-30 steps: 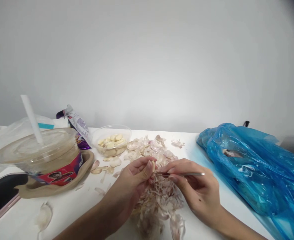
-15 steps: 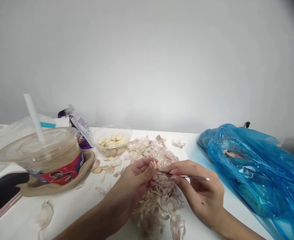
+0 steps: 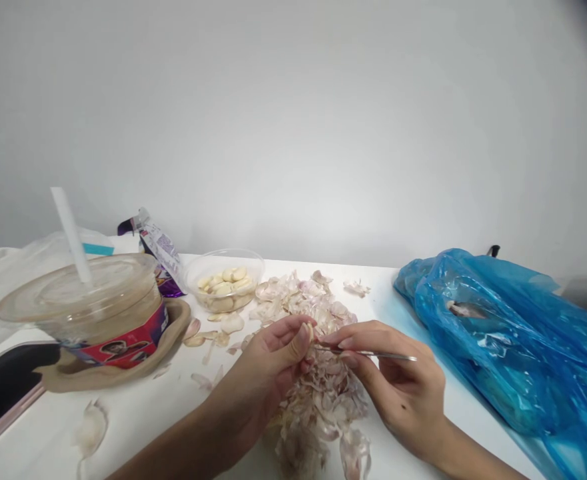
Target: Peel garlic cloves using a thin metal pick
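Note:
My left hand [image 3: 273, 363] is closed around a small garlic clove [image 3: 309, 331], pinched between thumb and fingertips. My right hand [image 3: 398, 387] grips a thin metal tool [image 3: 373, 354] whose tip touches the clove. Both hands hover over a heap of garlic skins [image 3: 318, 393] on the white table [image 3: 173, 413]. A clear plastic bowl [image 3: 223, 283] with several peeled cloves stands just behind the heap, to the left.
A lidded drink cup with a straw [image 3: 93, 307] sits at the left on a brown pad. A dark phone [image 3: 3, 390] lies at the left edge. A purple snack packet [image 3: 158, 250] leans behind the cup. A blue plastic bag [image 3: 513, 340] fills the right side.
The hands stay almost in place; the tool has shifted slightly to the right and lower against the clove. The view has drifted a little.

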Action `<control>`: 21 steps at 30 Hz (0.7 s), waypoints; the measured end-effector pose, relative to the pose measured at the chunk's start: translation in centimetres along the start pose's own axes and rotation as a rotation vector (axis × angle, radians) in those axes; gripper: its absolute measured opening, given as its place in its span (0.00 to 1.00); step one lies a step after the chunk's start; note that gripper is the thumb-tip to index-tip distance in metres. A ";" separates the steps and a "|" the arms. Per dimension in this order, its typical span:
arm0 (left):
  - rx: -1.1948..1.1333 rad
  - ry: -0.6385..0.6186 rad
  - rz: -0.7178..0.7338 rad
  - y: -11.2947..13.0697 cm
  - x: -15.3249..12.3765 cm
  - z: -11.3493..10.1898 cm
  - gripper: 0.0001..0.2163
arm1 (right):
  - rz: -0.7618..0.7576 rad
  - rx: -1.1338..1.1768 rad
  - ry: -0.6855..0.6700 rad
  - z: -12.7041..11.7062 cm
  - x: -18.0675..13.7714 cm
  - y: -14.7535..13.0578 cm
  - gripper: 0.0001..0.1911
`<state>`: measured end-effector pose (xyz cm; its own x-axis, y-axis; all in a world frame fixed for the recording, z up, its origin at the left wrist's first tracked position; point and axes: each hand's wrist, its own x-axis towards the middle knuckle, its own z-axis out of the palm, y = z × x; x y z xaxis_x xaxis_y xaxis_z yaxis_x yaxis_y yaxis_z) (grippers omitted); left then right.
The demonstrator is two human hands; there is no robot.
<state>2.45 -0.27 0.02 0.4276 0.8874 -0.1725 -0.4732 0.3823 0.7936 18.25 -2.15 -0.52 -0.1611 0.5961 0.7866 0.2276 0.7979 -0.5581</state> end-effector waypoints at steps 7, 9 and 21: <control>0.004 -0.016 -0.021 0.0 0.1 0.0 0.05 | 0.002 -0.006 -0.007 0.0 0.0 -0.1 0.11; 0.015 -0.016 -0.016 0.1 0.1 0.0 0.05 | -0.006 -0.014 -0.015 0.0 0.0 -0.1 0.11; 0.003 -0.022 -0.039 0.0 0.1 0.0 0.04 | -0.036 -0.073 -0.038 -0.1 -0.2 0.1 0.11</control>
<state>2.51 -0.24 0.00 0.4627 0.8657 -0.1908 -0.4535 0.4161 0.7882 18.43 -2.16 -0.69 -0.2060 0.5715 0.7943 0.2906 0.8108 -0.5081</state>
